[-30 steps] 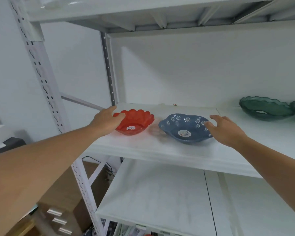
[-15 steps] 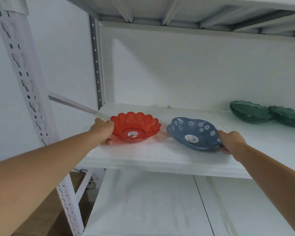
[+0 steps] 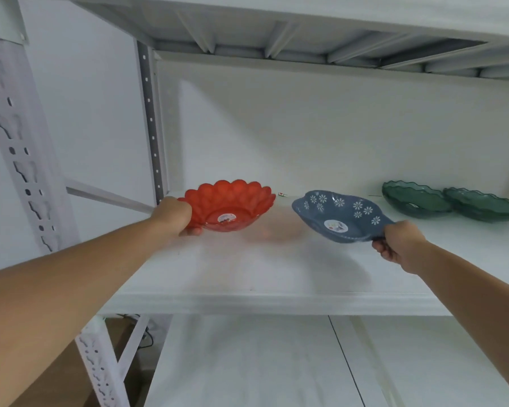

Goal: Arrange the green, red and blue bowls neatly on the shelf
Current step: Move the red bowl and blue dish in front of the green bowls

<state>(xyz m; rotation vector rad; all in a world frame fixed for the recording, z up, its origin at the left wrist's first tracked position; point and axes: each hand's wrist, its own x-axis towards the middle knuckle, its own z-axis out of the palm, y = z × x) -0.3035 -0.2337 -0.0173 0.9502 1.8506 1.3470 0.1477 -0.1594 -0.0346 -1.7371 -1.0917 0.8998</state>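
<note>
A red scalloped bowl (image 3: 232, 202) is tilted up over the left part of the white shelf (image 3: 262, 277), gripped at its left rim by my left hand (image 3: 175, 214). To its right a blue bowl with white flowers (image 3: 340, 214) is lifted and tilted, held at its near right rim by my right hand (image 3: 398, 243). Two dark green wavy-rimmed bowls (image 3: 416, 198) (image 3: 484, 204) stand side by side at the back right of the same shelf, touching or nearly so.
A perforated white upright (image 3: 21, 160) stands at the left front, a grey one (image 3: 150, 124) at the back left. Another shelf board (image 3: 306, 13) hangs close above. A lower white shelf (image 3: 247, 362) lies below. A small scrap (image 3: 282, 195) sits behind the red bowl.
Both hands went from resting beside the bowls to gripping their rims. The red and blue bowls have come up off the shelf and tilted. The view has moved closer and lower.
</note>
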